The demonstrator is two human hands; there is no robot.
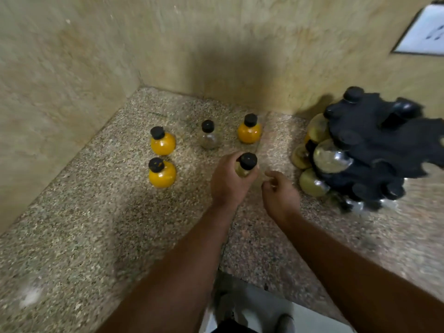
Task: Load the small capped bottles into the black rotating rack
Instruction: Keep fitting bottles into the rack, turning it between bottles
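Note:
My left hand (228,181) is wrapped around a small black-capped bottle (246,164) with pale yellowish contents, held upright over the counter. Just right of it, my right hand (280,193) hovers with fingers loosely curled and nothing in it. On the counter stand three orange-filled bottles: a far left one (163,141), a near left one (161,174) and a far right one (249,129). A clear-looking bottle (209,135) stands between the far ones. The black rotating rack (374,150) sits at the right, blurred, with several bottles hanging in its slots.
The speckled stone counter (96,224) fits into a corner of beige walls. A white switch plate (425,32) is on the wall at upper right. The counter's front edge runs below my arms, with floor and a shoe visible beneath.

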